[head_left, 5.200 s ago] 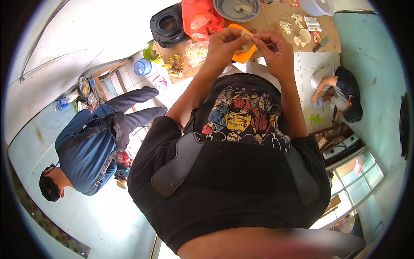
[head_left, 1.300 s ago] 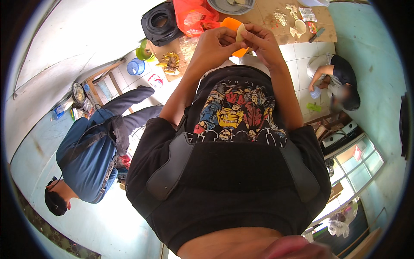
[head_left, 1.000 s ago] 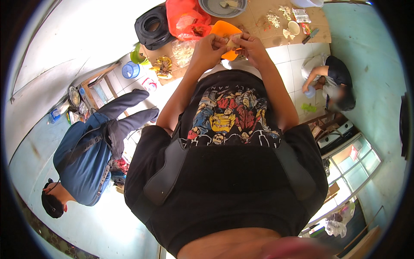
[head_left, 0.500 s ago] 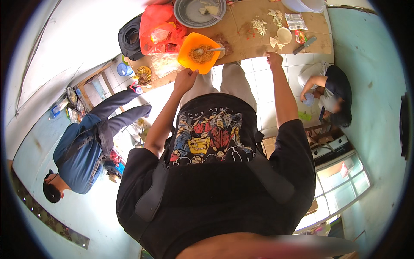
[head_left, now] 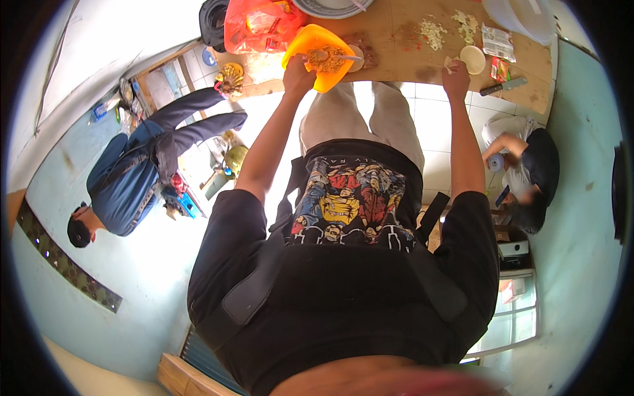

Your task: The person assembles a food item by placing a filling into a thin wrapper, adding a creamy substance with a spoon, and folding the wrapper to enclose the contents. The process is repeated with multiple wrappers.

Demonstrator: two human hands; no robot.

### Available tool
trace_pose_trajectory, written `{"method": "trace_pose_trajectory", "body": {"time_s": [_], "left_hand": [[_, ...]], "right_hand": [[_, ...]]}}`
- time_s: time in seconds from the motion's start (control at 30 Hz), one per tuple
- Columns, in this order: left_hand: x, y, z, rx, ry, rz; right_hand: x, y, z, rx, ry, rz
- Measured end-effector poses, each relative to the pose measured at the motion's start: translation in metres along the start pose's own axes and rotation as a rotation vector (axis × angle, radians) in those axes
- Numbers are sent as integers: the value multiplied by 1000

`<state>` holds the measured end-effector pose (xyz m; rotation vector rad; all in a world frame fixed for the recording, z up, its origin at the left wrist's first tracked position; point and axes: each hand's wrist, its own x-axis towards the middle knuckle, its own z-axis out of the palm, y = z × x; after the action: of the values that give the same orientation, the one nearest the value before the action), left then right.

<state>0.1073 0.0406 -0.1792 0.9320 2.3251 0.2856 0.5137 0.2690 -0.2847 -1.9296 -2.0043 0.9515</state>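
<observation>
My left hand (head_left: 299, 75) grips the near left rim of an orange square bowl (head_left: 321, 84). The bowl holds a crumbly orange-brown filling (head_left: 323, 58), and a spoon (head_left: 345, 57) rests in it with its handle to the right. At the table's near edge my right hand (head_left: 456, 80) is closed, its fingertips at a pale thin piece (head_left: 450, 64). What that piece is does not show clearly. Just right of those fingertips stands a small cream-coloured round cup (head_left: 472, 59).
Chopped pale bits (head_left: 432, 34) lie on the brown table covering (head_left: 396, 63). A knife (head_left: 504, 86) lies near the right edge, by small packets (head_left: 499, 68). A red plastic bag (head_left: 261, 30) sits left. One person (head_left: 139, 171) is at left, another (head_left: 528, 162) at right.
The view has shifted, so the table sits higher and further right. My left hand has closed further over the bowl's rim. My right hand has reached forward to the pale piece beside the cup.
</observation>
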Motion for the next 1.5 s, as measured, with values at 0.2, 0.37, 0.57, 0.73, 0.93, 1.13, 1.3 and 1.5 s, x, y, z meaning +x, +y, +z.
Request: {"method": "trace_pose_trajectory", "body": {"time_s": [0.2,0.37,0.57,0.73,0.93,1.13,1.3,1.5], "left_hand": [[2,-10,-10,23,26,-42],[-5,-25,-47,-66,152,-163],[-26,-20,-38,-144,66,-154],[-38,-32,-20,-278,16,-113],[-60,-53,-28,-294,-66,-101],[-50,-62,-43,-329,-182,-52],[-29,-54,-46,-490,-320,60],[-13,-22,-40,-711,-666,124]], "right_hand": [[-14,-28,-9,-81,77,-149],[-38,-68,20,74,-6,-220],[-79,-132,91,242,-329,-244],[-94,-171,136,73,-187,-298],[-94,-187,152,84,-228,-109],[-101,-191,143,151,-231,9],[-124,-176,126,295,-51,137],[-162,-191,93,759,-317,239]]}}
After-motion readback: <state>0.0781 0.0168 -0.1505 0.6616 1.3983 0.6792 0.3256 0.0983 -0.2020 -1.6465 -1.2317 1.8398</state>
